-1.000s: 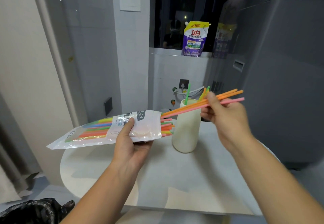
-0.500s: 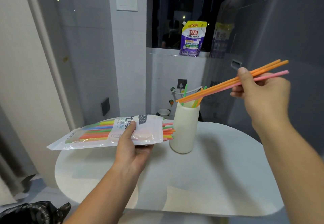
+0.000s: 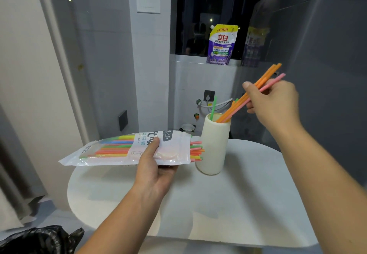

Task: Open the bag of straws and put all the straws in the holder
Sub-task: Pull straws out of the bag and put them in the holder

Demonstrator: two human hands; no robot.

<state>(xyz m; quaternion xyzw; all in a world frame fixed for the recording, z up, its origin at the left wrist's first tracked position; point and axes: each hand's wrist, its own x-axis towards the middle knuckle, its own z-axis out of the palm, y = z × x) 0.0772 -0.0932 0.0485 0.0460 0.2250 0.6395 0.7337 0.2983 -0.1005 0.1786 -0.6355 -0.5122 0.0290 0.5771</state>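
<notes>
Straws (image 3: 266,78) move from packet to pot on a round white table (image 3: 238,194). The left hand (image 3: 155,166) grips the clear plastic bag (image 3: 111,150) about its middle, thumb on top. The bag's open mouth points to three o'clock, with coloured straw ends (image 3: 196,150) poking out. Just beside it, at the table's twelve o'clock, stands the tall cream holder (image 3: 212,150), with a green straw (image 3: 213,106) inside. At the holder's two o'clock the right hand (image 3: 278,106) pinches a few orange and pink straws, their lower tips inside the rim. Light, slick and likely to crease, they seem best pinched gently mid-length.
</notes>
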